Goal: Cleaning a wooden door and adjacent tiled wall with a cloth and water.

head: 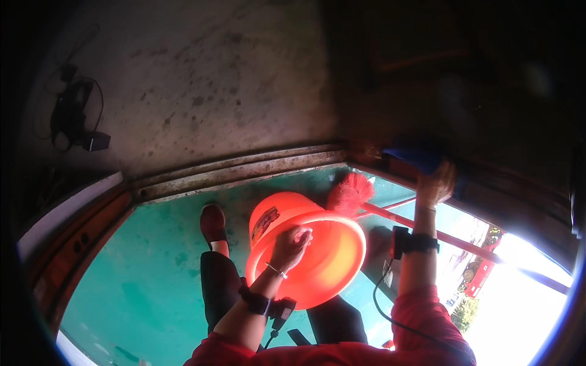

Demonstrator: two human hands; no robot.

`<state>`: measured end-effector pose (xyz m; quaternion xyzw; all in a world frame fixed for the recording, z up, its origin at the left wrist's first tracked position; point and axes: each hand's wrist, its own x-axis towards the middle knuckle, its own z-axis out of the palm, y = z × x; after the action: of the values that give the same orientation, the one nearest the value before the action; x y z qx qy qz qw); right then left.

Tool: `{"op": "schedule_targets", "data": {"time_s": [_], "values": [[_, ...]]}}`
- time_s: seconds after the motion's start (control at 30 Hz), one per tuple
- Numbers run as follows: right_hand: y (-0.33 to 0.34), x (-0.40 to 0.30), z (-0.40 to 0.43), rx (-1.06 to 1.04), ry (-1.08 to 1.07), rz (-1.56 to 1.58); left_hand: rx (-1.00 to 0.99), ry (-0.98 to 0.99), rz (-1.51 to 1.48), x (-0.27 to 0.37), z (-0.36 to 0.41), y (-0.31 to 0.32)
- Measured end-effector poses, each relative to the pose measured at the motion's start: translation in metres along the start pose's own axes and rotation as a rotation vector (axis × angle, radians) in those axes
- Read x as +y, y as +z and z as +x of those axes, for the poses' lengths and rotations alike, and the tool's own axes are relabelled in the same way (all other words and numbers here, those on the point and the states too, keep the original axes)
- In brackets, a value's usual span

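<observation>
My left hand hangs over the mouth of an orange plastic bucket. Its fingers are curled in, and nothing shows in them. The bucket leans with its opening towards me and bears a printed picture sticker on its side. At the right, my right hand is raised against a dark door or door frame, holding a blue cloth. Shadow hides most of the cloth and the surface behind it.
Behind the bucket, red broom bristles rest on the green floor, with the red handle running right. A raised threshold crosses ahead. Black cabled gear lies beyond it. My shoe is left of the bucket.
</observation>
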<state>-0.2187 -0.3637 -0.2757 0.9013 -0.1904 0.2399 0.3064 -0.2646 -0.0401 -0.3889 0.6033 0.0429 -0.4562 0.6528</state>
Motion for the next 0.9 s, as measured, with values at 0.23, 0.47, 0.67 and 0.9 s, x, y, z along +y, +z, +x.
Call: {"op": "schedule_targets", "data": {"time_s": [0.23, 0.47, 0.67, 0.9], "values": [[0.07, -0.105, -0.068, -0.931, 0.24, 0.394, -0.009, -0.083, -0.035, -0.001, -0.002, -0.004], [0.15, -0.128, -0.085, -0.42, -0.946, 0.265, 0.041, -0.046, -0.026, 0.007, -0.004, 0.0], [0.181, -0.126, -0.121, -1.136, -0.746, -0.05, 0.02, 0.021, 0.034, 0.011, -0.006, -0.006], [0.162, -0.084, -0.122, -0.309, -0.949, 0.272, 0.002, -0.019, 0.076, 0.006, -0.002, -0.002]]}}
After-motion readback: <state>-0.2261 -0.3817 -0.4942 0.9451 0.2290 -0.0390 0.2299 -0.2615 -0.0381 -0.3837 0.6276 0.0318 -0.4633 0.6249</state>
